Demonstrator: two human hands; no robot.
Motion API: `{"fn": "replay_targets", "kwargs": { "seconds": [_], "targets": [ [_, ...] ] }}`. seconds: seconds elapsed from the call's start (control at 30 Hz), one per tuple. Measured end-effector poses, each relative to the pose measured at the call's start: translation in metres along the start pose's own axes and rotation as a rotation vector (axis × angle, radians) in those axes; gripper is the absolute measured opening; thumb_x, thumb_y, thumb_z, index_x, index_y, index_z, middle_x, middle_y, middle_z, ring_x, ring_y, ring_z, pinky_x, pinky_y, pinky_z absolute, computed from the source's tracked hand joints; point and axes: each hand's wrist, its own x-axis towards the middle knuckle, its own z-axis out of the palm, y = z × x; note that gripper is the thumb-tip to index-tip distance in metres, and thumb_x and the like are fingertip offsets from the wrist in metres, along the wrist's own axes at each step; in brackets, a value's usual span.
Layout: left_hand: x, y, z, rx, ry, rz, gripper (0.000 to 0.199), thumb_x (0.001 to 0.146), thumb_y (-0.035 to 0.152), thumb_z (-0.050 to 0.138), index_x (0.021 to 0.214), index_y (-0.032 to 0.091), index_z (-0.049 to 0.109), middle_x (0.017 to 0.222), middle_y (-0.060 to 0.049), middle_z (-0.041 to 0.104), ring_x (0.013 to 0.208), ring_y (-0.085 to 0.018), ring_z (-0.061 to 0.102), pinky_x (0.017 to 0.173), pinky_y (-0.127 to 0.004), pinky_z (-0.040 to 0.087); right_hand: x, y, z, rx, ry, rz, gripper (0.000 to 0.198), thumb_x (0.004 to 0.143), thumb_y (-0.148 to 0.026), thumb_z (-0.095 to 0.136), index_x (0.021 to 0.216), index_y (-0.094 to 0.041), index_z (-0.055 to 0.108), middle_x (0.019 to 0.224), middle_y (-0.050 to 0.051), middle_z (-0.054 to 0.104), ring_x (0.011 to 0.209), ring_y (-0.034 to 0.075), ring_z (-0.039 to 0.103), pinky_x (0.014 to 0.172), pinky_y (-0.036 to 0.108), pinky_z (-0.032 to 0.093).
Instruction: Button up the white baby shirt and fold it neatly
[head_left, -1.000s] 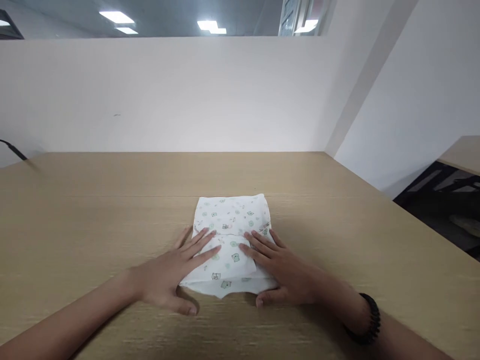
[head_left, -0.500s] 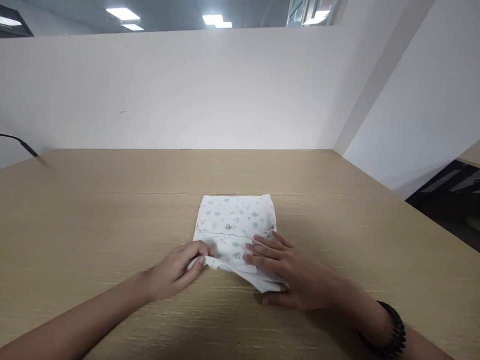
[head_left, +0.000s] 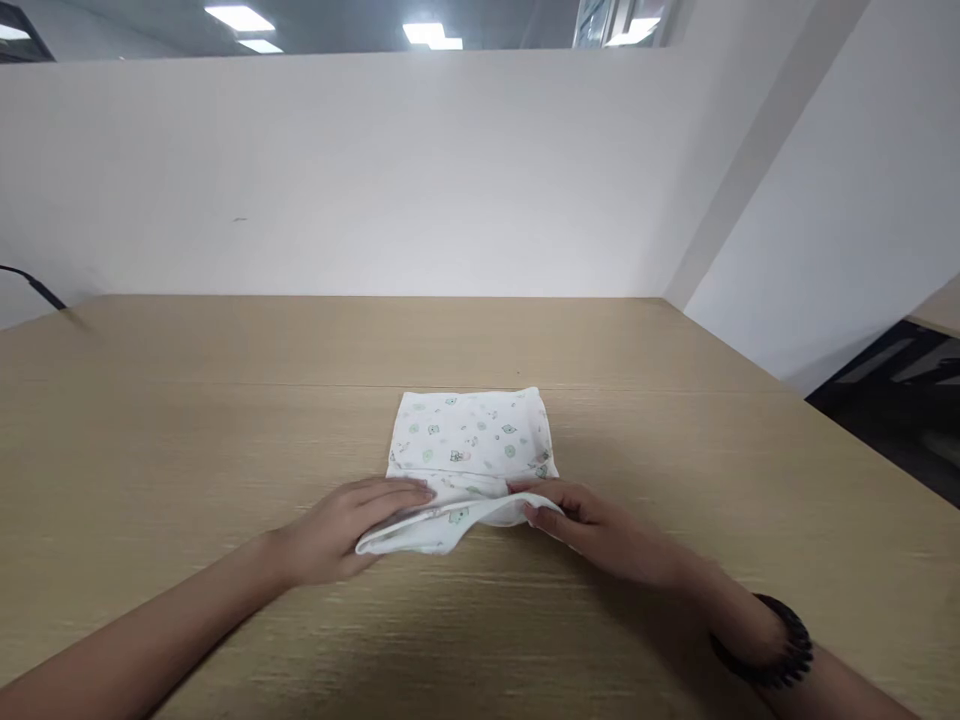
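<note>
A white cloth (head_left: pixel 471 430) printed with small green and dark motifs lies on the wooden table, its far part flat and its near part folded over. My left hand (head_left: pixel 341 525) rests at the cloth's near left, fingers stretched out over the fabric, with a loose flap lying across beside the fingertips. At the near right, my right hand (head_left: pixel 592 520) pinches the cloth's raised edge between thumb and fingers. Some fingertips of that hand are hidden behind the fabric.
The wooden table (head_left: pixel 225 430) reaches back to a white partition (head_left: pixel 375 180). A black cable (head_left: pixel 37 287) comes in at the far left. My right wrist wears a black coiled band (head_left: pixel 787 645). Past the table's right edge is a dark area.
My left hand has let go of the near left edge and now lies flat on the cloth. My right hand has gone from lying flat to pinching and lifting the near right edge.
</note>
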Motion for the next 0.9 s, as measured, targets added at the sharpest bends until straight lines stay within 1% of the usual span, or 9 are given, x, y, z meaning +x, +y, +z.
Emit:
{"fn": "replay_targets", "kwargs": {
  "seconds": [0.1,0.2,0.3,0.43,0.53,0.63,0.7,0.8,0.9],
  "targets": [
    [-0.004,-0.01,0.002,-0.034,-0.005,-0.009,0.045,0.098,0.029,0.045,0.142,0.031,0.041,0.137,-0.006,0.055,0.122,-0.023,0.056,0.106,-0.037,0.045,-0.004,0.003,-0.006,-0.153,-0.148,-0.151,0.041,0.095,-0.031,0.05,0.136,-0.028,0.054,0.141,0.0,0.052,0.137,0.024,0.038,0.113,0.042,0.037],
    [-0.004,-0.014,0.002,-0.066,-0.017,-0.002,0.044,0.099,0.034,0.045,0.143,0.03,0.042,0.137,-0.007,0.055,0.123,-0.024,0.056,0.106,-0.038,0.045,-0.01,0.002,-0.01,-0.315,-0.186,-0.174,0.066,0.084,-0.013,0.054,0.147,-0.027,0.04,0.148,0.001,0.043,0.142,0.023,0.03,0.116,0.042,0.033],
    [-0.002,-0.014,-0.001,-0.106,-0.024,-0.001,0.044,0.1,0.04,0.04,0.143,0.03,0.043,0.137,-0.007,0.056,0.122,-0.025,0.056,0.105,-0.04,0.045,-0.015,0.003,-0.011,-0.431,-0.133,-0.157,0.079,0.076,-0.005,0.051,0.15,-0.025,0.033,0.151,0.001,0.039,0.14,0.023,0.033,0.117,0.043,0.031],
    [0.003,-0.013,-0.003,-0.144,-0.007,0.004,0.044,0.102,0.046,0.034,0.141,0.03,0.045,0.134,-0.007,0.058,0.119,-0.024,0.059,0.101,-0.039,0.048,-0.012,0.014,-0.012,-0.485,-0.07,-0.221,0.085,0.067,0.003,0.046,0.148,-0.023,0.038,0.147,0.003,0.045,0.134,0.023,0.043,0.113,0.041,0.037],
    [0.004,-0.012,-0.004,-0.136,-0.017,0.026,0.043,0.102,0.043,0.037,0.142,0.032,0.044,0.134,-0.007,0.058,0.119,-0.023,0.058,0.102,-0.038,0.048,-0.007,0.029,-0.013,-0.51,-0.005,-0.289,0.071,0.078,-0.001,0.047,0.145,-0.024,0.042,0.14,0.005,0.053,0.124,0.023,0.054,0.104,0.041,0.045],
    [0.005,-0.01,-0.006,-0.084,-0.047,0.025,0.045,0.1,0.038,0.045,0.145,0.033,0.039,0.137,-0.008,0.055,0.124,-0.023,0.053,0.106,-0.039,0.043,-0.003,0.038,-0.012,-0.568,0.029,-0.35,0.055,0.092,-0.016,0.048,0.146,-0.025,0.04,0.138,0.007,0.056,0.12,0.023,0.056,0.1,0.041,0.046],
    [0.005,-0.01,-0.009,-0.026,-0.078,0.009,0.049,0.1,0.037,0.046,0.148,0.033,0.035,0.144,-0.008,0.047,0.131,-0.025,0.046,0.111,-0.042,0.038,-0.002,0.041,-0.012,-0.622,0.036,-0.376,0.053,0.095,-0.023,0.05,0.147,-0.027,0.038,0.144,0.007,0.049,0.127,0.024,0.05,0.106,0.044,0.04],
    [0.006,-0.011,-0.013,0.036,-0.175,0.008,0.052,0.1,0.042,0.043,0.15,0.033,0.03,0.155,-0.006,0.03,0.142,-0.029,0.028,0.117,-0.048,0.026,-0.002,0.042,-0.012,-0.666,0.008,-0.395,0.054,0.096,-0.028,0.051,0.148,-0.03,0.036,0.153,0.005,0.036,0.139,0.025,0.035,0.115,0.048,0.026],
    [0.006,-0.013,-0.015,0.044,-0.258,0.015,0.055,0.1,0.044,0.04,0.151,0.032,0.026,0.158,-0.003,0.021,0.146,-0.03,0.018,0.12,-0.049,0.017,0.0,0.046,-0.013,-0.619,-0.051,-0.424,0.054,0.097,-0.03,0.052,0.148,-0.032,0.035,0.151,0.004,0.038,0.142,0.024,0.03,0.118,0.049,0.018]
  ]
}}
